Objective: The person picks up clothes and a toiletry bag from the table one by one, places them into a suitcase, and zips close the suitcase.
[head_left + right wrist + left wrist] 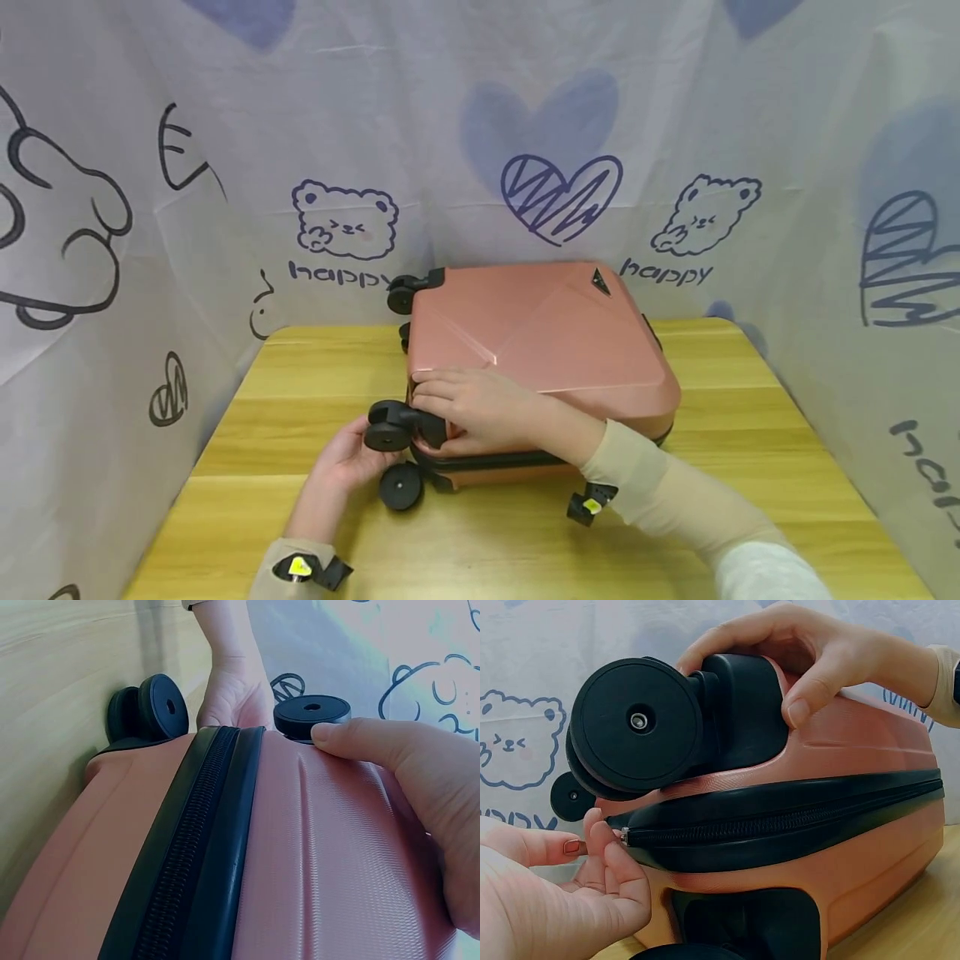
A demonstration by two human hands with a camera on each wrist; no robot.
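Observation:
A pink hard-shell suitcase (525, 325) lies flat on the table, with its black wheels facing left. My left hand (352, 454) is at the near left corner, behind the wheels. In the left wrist view its thumb and fingers pinch at the zipper pull beside the metal slider (625, 837); the fingers partly cover the pull. Over the same corner, my right hand (480, 408) grips the upper shell, thumb against the side by the black wheel housing (750, 712). The zipper (180, 847) runs along the suitcase's side between two black bands.
The suitcase stands on a wood-grain table (750, 467). A white curtain (450, 125) with drawn hearts and bears hangs behind and at both sides. An upper wheel (388, 427) and a lower wheel (401, 487) jut out at the near corner; another wheel (402, 296) juts out farther back.

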